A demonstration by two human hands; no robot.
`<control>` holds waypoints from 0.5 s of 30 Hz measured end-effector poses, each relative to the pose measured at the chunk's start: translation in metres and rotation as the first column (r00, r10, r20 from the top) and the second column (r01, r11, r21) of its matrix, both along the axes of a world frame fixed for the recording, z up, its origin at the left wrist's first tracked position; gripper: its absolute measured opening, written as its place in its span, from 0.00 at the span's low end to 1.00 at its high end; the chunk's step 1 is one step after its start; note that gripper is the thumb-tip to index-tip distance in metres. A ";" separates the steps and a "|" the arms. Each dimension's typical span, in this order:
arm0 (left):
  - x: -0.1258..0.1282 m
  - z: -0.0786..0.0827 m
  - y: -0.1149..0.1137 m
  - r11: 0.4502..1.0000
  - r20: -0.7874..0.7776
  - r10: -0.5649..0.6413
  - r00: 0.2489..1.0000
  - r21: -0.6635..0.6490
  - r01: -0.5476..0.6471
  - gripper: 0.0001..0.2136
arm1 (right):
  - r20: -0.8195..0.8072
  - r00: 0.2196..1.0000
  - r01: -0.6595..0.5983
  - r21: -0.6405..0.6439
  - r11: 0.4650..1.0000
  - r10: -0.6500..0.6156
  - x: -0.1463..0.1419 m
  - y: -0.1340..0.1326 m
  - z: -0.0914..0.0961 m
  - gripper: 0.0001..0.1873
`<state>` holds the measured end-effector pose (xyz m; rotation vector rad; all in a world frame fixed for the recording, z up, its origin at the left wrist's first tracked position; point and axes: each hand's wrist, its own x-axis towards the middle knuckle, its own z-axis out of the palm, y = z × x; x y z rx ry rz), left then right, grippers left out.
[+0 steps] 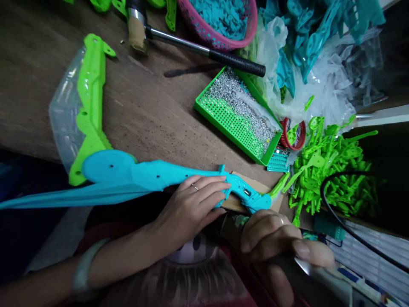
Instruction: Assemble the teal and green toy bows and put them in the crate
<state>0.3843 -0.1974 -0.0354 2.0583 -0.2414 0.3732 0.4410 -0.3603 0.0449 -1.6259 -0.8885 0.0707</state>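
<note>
Worn wooden surface (pixel 150 106), crowded at its far side with a hammer (pixel 198 47), a green tray (pixel 223 121) of screws and a heap of green pieces (pixel 332 179). Along its near edge lies the blue part (pixel 143 175), long axis running left to right, wide end left, narrow end right. The left hand (pixel 191 207) rests on its right half, fingers (pixel 207 185) stretched across the top and thumb at the near edge, pinning it down. The right hand (pixel 275 238) sits just beside and below the narrow tip, closed around a grey tool (pixel 322 273). That makes the right hand the nearer one to the tip. A green part (pixel 91 98) lies apart, to the left.
</note>
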 end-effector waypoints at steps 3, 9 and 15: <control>0.000 -0.002 0.004 0.999 0.019 -0.031 0.999 0.036 0.030 0.09 | 0.079 0.995 0.043 0.214 0.976 -0.061 -0.001 0.014 -0.005 0.22; -0.001 -0.001 0.005 0.998 0.012 -0.051 0.999 0.049 0.050 0.10 | 0.025 1.000 -0.016 0.110 0.994 0.014 -0.002 0.003 -0.021 0.25; 0.002 0.002 0.002 0.999 -0.017 -0.030 0.999 0.023 0.030 0.08 | 0.077 0.991 0.091 0.215 0.972 -0.110 -0.001 0.013 -0.023 0.24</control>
